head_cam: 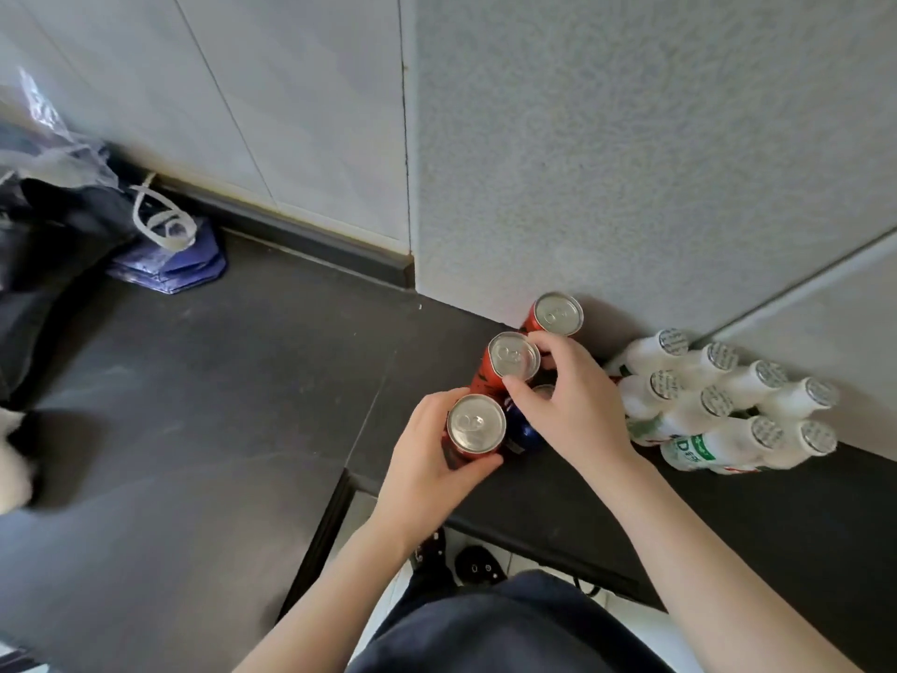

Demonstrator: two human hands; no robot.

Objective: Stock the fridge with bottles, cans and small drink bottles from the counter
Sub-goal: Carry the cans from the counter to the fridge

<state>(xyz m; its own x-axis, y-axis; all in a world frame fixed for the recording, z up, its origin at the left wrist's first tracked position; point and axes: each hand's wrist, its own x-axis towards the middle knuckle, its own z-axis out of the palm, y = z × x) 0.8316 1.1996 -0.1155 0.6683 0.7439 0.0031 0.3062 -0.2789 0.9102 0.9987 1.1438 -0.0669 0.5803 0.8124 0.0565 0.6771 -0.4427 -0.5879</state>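
On the dark bench (218, 381), the left hand (427, 459) gripped the near red can (473, 427); the right hand (573, 400) pinched another red can (509, 361).

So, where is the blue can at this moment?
The blue can stands on the dark counter, mostly hidden between the left hand and the right hand, beside red cans.

I stood in a home kitchen: a dark stone counter (204, 405) ran into a corner under pale cabinet doors (291, 114), with a carrier bag (167, 250) slumped on it and my slippers (478, 565) on white floor tiles (361, 522).
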